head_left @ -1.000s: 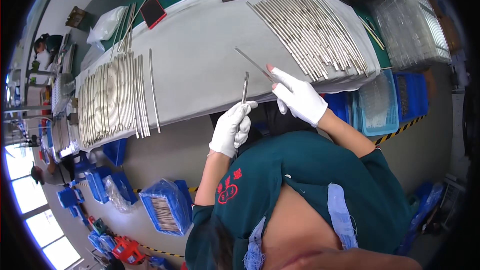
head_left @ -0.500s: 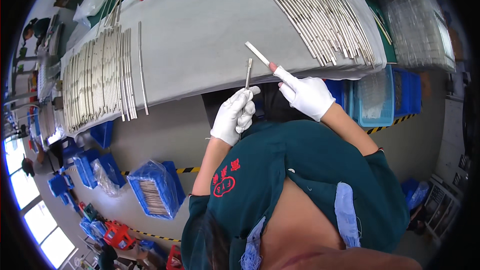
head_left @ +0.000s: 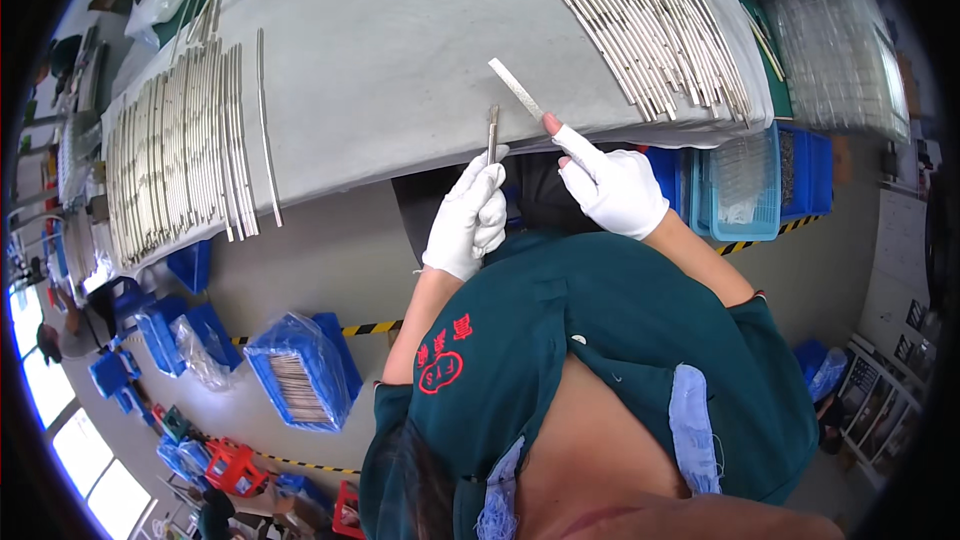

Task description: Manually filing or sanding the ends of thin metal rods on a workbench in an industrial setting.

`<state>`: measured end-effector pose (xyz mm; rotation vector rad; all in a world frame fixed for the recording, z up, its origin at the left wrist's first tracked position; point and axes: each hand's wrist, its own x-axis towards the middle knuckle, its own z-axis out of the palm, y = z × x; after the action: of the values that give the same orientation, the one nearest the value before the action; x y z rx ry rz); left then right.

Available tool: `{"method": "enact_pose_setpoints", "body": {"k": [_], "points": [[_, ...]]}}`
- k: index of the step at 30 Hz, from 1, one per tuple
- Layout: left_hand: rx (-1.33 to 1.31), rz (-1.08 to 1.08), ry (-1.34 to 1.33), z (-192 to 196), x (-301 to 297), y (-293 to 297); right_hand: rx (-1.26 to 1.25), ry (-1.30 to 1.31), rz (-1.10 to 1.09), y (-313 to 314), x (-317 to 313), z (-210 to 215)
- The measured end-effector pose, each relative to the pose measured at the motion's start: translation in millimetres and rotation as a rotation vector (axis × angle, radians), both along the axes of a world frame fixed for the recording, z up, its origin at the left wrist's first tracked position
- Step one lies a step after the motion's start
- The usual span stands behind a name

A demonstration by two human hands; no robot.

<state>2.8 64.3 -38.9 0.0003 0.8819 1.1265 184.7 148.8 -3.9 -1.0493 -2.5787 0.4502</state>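
Observation:
In a white glove, my left hand [head_left: 466,217] is closed around a thin metal rod [head_left: 493,130], whose end points up toward the table. My right hand [head_left: 615,190] wears a white glove with bare fingertips at the thumb and index finger. It grips a flat, light-grey file [head_left: 515,86] with a rough face, slanting up and left. The file's lower part lies close to the rod's end; I cannot tell whether they touch. The rod's lower part is hidden by my left hand.
A grey-covered table [head_left: 380,50] lies ahead. Rows of metal rods rest on its left [head_left: 180,140] and right [head_left: 630,20], with a single rod [head_left: 266,130] apart. Clear plastic trays [head_left: 835,50], a light-blue basket [head_left: 745,225] and a bagged blue bin [head_left: 300,375] stand around.
The file has turned so its rough face shows, and its tip sits slightly higher. Both hands stay nearly in place. The table has shifted a little in view.

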Motion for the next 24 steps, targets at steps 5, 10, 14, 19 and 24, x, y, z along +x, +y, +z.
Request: {"method": "enact_pose_setpoints", "body": {"k": [5, 10, 14, 19, 24], "points": [[0.000, 0.020, 0.005, 4.4, 0.4, 0.2, -0.092, -0.100, -0.016, -1.9, 0.8, -4.7], [0.045, -0.044, -0.020, 10.5, -3.4, 1.9, -0.093, -0.114, 0.007, -1.2, 3.5, -4.0], [0.067, -0.034, -0.079, 4.2, -8.5, -0.4, -0.105, -0.141, -0.003, -1.2, 3.3, -4.2], [0.099, -0.034, -0.155, 0.0, -12.6, 2.2, -0.107, -0.155, -0.037, 1.3, 0.9, -6.7], [0.064, -0.056, -0.171, 4.5, -9.7, 3.0, -0.207, -0.192, -0.056, -1.1, 2.8, -1.3]]}}
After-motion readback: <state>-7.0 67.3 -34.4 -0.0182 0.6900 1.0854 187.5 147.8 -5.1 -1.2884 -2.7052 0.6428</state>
